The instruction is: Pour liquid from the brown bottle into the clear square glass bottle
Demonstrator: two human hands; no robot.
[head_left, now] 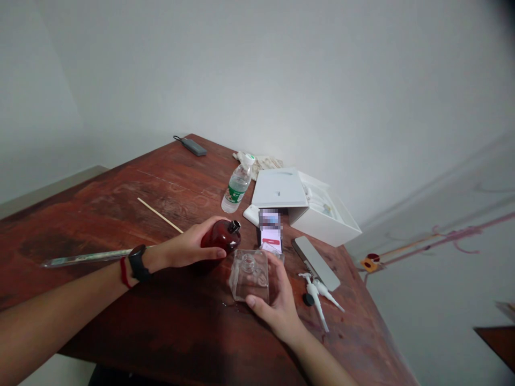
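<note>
My left hand (201, 245) is wrapped round a dark red-brown bottle (226, 236) whose narrow neck is uncapped and tilts to the right. Just right of it, my right hand (279, 305) grips a clear, square-sided bottle (251, 276) with its round mouth facing up toward me. The two bottles are close together over the table. Small wet drops lie on the wood below the clear bottle. Two white pump heads (316, 300) and a black cap (308, 299) rest to the right of my right hand.
On the wooden table (120, 193) are a water bottle (236, 187), an open white box (322, 214), a lit phone (271, 230), a grey-white flat case (317, 262), a thin stick (159, 214), a wrapped strip (92, 257) and a grey device (193, 146). A wall stands behind.
</note>
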